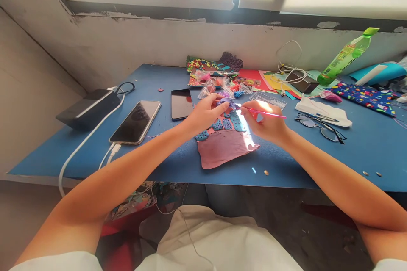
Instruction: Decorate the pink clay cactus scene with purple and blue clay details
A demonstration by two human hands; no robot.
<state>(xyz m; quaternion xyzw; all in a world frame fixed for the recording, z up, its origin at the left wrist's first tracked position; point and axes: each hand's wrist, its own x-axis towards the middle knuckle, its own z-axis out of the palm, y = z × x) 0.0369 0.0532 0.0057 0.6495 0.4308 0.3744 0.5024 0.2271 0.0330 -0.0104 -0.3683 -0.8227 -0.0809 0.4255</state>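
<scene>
My left hand (208, 112) has its thumb and fingers closed on a small blue-purple lump (226, 102) that looks like modelling clay. A slim pink stick-like tool (269, 113) is pinched in my right hand (265, 123), its near tip pointing left toward the lump; whether it touches cannot be made out. Below both hands lies a flat pink sheet (224, 150) with a curled front edge, seemingly clay. Several blue pieces dotted with holes (227, 124) sit on its far part, partly hidden by my hands. Sunlight washes out the sheet's right side.
A phone (135, 123) with white cables and a black box (90, 108) are on the left, another phone (182, 103) nearer the middle. Small plastic bags (211, 87) lie behind my hands. To the right are glasses (321, 127), a tissue (324, 110) and a tilted green bottle (348, 57).
</scene>
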